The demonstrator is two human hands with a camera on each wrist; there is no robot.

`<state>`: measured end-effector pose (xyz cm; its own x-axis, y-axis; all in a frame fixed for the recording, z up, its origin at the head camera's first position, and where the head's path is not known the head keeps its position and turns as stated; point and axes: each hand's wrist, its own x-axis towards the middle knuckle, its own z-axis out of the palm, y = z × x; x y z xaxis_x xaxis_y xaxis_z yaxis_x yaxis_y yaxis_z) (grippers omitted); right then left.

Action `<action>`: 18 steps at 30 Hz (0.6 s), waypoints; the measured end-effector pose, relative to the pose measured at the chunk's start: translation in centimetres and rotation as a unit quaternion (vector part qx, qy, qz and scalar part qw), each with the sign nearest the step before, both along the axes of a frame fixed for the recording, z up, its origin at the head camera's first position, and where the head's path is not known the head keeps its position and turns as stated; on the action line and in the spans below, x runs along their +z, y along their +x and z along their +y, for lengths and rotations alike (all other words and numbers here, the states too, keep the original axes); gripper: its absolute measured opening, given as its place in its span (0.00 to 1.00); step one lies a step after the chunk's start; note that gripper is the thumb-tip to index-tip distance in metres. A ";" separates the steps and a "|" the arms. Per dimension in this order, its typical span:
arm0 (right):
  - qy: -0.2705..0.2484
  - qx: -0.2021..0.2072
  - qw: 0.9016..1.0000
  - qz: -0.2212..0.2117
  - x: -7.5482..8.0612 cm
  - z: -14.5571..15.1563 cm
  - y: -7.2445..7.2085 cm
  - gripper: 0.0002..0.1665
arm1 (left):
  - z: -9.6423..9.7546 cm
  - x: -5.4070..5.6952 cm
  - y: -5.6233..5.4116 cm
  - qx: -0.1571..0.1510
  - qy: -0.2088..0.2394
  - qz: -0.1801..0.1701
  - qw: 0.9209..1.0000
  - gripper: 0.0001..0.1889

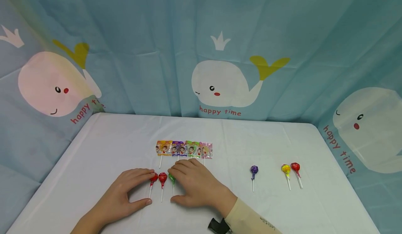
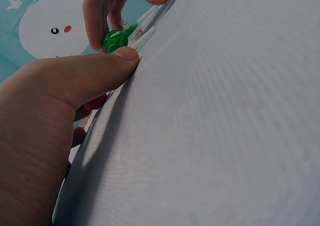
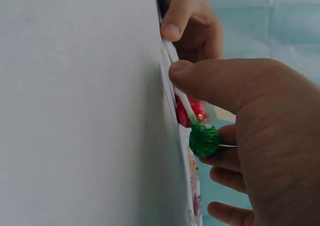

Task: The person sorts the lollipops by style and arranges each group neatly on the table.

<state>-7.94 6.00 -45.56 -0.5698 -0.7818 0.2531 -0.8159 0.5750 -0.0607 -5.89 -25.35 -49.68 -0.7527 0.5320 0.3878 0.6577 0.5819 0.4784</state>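
My left hand (image 1: pixel 125 194) is at the left of a short row of lollipops. Its index finger touches the head of a red lollipop (image 1: pixel 153 178), and its thumb is at the stick's lower end, so the lollipop is pinched lengthwise. A second red lollipop (image 1: pixel 162 178) lies between the hands, touched by neither. On the right of the row, my right hand (image 1: pixel 199 185) pinches a green lollipop (image 3: pixel 204 140) the same way, fingers at the head and thumb by the stick's end. In the head view that hand partly covers the green lollipop.
Behind the hands lie flat wrapped lollipops in a row: orange (image 1: pixel 164 148), purple (image 1: pixel 179 148), green (image 1: pixel 193 149) and pink (image 1: pixel 206 150). Farther right on the white table (image 1: pixel 251 213) are a purple lollipop (image 1: pixel 254 171), a yellow one (image 1: pixel 286 169) and a red one (image 1: pixel 295 167).
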 end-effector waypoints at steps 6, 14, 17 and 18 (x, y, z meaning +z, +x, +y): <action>0.006 0.003 1.000 -0.005 -0.2 -0.1 0.1 0.45 | 0.1 0.0 -0.1 -0.009 0.006 0.016 1.000 0.41; 0.013 -0.001 1.000 -0.017 -0.2 0.0 0.0 0.46 | 0.0 -0.2 -0.2 -0.005 0.003 0.010 1.000 0.42; 0.010 0.001 1.000 -0.021 -0.4 0.0 -0.1 0.46 | -0.1 -0.2 -0.1 0.002 -0.002 -0.002 1.000 0.42; 0.009 0.002 1.000 -0.021 -0.4 0.0 -0.1 0.46 | -0.1 -0.2 -0.1 0.003 -0.003 -0.005 1.000 0.42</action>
<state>-8.03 6.01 -46.01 -0.5762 -0.7885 0.2148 -0.8153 0.5728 -0.0846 -6.01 -25.44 -49.84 -0.7598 0.5288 0.3781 0.6493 0.5890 0.4811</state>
